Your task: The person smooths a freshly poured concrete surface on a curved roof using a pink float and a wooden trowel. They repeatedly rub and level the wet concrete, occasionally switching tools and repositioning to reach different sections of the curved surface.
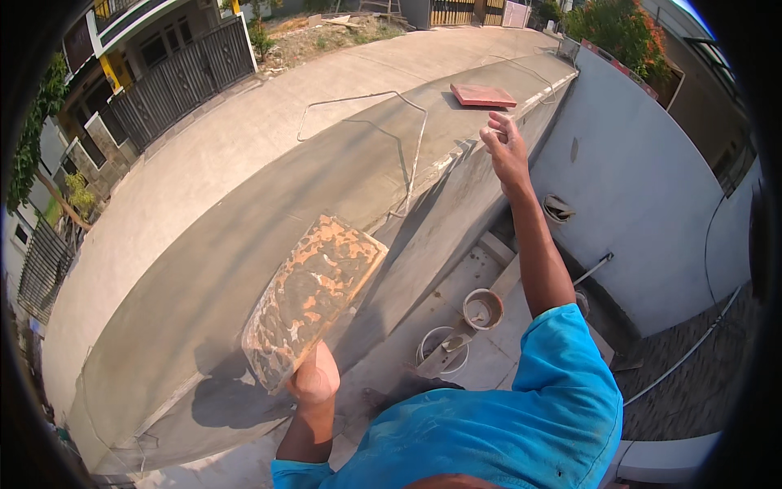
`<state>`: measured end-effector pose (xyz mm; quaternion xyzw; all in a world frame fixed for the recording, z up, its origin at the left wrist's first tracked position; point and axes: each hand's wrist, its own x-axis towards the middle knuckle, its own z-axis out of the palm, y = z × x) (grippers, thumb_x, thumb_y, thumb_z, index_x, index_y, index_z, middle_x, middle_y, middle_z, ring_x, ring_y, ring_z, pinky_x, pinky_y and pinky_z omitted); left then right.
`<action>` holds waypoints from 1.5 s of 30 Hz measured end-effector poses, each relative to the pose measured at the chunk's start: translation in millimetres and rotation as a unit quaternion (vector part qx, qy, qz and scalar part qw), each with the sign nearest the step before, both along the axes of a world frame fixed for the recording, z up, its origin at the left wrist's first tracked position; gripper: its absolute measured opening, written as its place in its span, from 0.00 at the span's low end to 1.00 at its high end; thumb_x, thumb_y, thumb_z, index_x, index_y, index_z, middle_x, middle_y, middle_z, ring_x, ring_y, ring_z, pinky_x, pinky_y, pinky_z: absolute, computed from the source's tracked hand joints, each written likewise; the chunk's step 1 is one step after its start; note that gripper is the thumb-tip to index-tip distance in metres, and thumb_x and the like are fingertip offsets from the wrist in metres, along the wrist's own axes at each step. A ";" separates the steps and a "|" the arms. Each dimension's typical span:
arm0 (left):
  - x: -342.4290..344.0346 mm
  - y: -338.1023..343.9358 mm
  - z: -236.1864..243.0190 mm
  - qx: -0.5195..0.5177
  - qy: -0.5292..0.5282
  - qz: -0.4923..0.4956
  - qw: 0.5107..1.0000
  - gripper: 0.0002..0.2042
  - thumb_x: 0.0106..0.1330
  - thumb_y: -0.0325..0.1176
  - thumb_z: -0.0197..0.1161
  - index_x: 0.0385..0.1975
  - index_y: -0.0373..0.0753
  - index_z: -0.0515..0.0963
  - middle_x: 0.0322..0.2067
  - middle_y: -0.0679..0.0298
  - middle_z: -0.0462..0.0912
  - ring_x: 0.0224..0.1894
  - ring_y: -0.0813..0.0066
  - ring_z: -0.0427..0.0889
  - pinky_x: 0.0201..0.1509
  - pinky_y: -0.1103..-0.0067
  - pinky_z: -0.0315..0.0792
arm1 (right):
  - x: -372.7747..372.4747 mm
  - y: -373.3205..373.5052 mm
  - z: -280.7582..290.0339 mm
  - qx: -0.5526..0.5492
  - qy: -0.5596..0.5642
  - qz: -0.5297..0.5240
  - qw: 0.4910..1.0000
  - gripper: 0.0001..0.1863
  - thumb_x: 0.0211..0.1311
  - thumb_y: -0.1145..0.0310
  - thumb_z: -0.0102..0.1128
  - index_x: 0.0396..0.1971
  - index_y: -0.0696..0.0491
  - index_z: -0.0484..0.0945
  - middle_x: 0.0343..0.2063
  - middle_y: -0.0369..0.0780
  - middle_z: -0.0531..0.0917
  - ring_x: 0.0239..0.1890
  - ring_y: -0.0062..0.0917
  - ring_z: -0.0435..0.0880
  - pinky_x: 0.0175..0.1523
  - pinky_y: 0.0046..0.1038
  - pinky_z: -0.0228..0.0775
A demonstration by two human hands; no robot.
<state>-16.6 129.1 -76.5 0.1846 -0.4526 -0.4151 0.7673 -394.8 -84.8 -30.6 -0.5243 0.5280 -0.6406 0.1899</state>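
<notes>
My left hand (314,379) grips the near corner of a flat orange paving tile (314,295) smeared with grey mortar, held tilted above the grey concrete slab (244,244). My right hand (505,145) is raised out ahead with fingers apart, holding nothing, near the slab's far edge. A red square tile (483,95) lies flat on the slab's far end, just beyond my right hand. A bent length of thin wire (411,155) lies on the slab between the two tiles.
Below the slab's right edge stand two round buckets (482,309) (442,349) on a lower paved floor. A white curved wall (643,187) rises at right, with a thin pipe (684,354) along the ground. A concrete street (244,130) and dark gates (175,81) lie at left.
</notes>
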 end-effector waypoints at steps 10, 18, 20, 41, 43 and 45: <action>-116.3 -44.3 7.9 0.066 -0.225 -0.097 0.967 0.18 0.60 0.28 0.70 0.50 0.33 0.77 0.54 0.55 0.77 0.55 0.66 0.77 0.59 0.71 0.70 | 87.5 150.3 -34.4 -0.095 -0.438 0.420 0.789 0.28 0.67 0.65 0.62 0.64 0.55 0.66 0.60 0.41 0.75 0.61 0.31 0.75 0.65 0.39 0.67; -155.1 -120.7 62.9 -0.084 -0.613 0.255 0.743 0.16 0.64 0.42 0.66 0.45 0.36 0.83 0.58 0.51 0.72 0.63 0.55 0.64 0.65 0.54 0.53 | -45.1 85.2 119.6 -0.159 0.074 0.000 0.984 0.24 0.63 0.67 0.68 0.54 0.59 0.69 0.43 0.42 0.83 0.43 0.25 0.84 0.49 0.28 0.78; -168.6 -152.8 66.7 -0.062 -0.655 0.285 0.697 0.16 0.66 0.44 0.64 0.44 0.37 0.84 0.53 0.53 0.75 0.62 0.57 0.65 0.65 0.54 0.51 | -40.3 42.8 131.3 -0.079 0.211 0.014 0.974 0.24 0.62 0.59 0.68 0.51 0.58 0.74 0.38 0.42 0.85 0.40 0.25 0.86 0.44 0.28 0.78; -52.4 -93.9 64.2 0.106 -0.634 0.421 0.641 0.15 0.65 0.34 0.66 0.50 0.41 0.83 0.41 0.67 0.84 0.54 0.65 0.74 0.63 0.67 0.55 | 83.5 -164.8 34.7 0.120 0.600 0.065 0.789 0.33 0.67 0.37 0.47 0.47 0.55 0.78 0.39 0.52 0.86 0.45 0.46 0.85 0.49 0.45 0.76; -56.5 -93.1 62.0 0.081 -0.629 0.405 0.658 0.15 0.64 0.34 0.66 0.50 0.41 0.83 0.42 0.67 0.83 0.54 0.65 0.74 0.63 0.67 0.55 | 53.7 -197.4 33.9 0.133 0.572 -0.001 0.810 0.31 0.69 0.39 0.48 0.47 0.56 0.79 0.36 0.53 0.86 0.42 0.48 0.85 0.48 0.46 0.75; -61.6 -90.0 63.1 0.065 -0.632 0.392 0.666 0.17 0.62 0.34 0.68 0.50 0.40 0.83 0.40 0.65 0.82 0.52 0.64 0.73 0.62 0.67 0.55 | 81.7 -201.8 38.5 0.141 0.575 -0.007 0.806 0.31 0.70 0.40 0.46 0.47 0.56 0.78 0.37 0.53 0.86 0.43 0.47 0.85 0.49 0.45 0.75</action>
